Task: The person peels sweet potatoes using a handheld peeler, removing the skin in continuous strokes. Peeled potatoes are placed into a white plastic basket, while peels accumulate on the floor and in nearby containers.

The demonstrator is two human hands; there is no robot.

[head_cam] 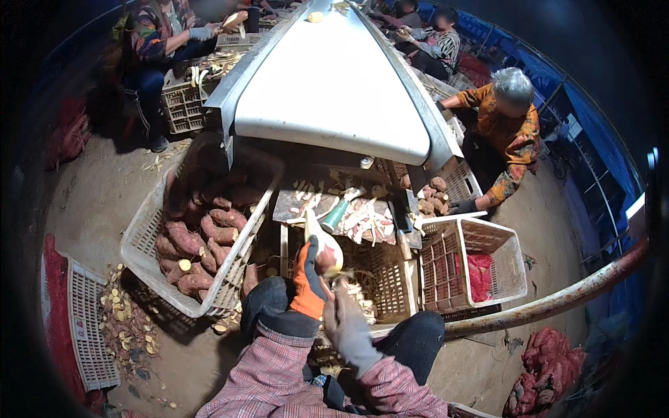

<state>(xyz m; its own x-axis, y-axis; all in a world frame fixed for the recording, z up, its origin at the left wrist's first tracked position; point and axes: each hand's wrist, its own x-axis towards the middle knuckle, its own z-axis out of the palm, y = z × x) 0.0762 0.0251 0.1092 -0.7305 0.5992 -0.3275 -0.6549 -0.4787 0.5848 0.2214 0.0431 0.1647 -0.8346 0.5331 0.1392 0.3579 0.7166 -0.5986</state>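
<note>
My left hand (306,277), in an orange and dark glove, grips a partly peeled sweet potato (325,245). Its pale flesh is bare along most of the top, and red skin is left near my end. Close against that lower end is my right hand (342,316), in a light grey glove, its fingers curled around a small hand tool (341,275) too blurred to make out. Beyond the potato, a green cylindrical object (335,214) lies on a board (285,204) among peel strips (366,222). Below the hands stands a plastic crate (405,282) with peelings inside.
A crate (137,235) of unpeeled sweet potatoes (188,240) stands at left. Ahead runs a white conveyor belt (329,83) with metal sides. Right are another crate (509,251), a rusty pipe (549,308) and a co-worker (507,125). Red mesh sacks (546,366) lie lower right.
</note>
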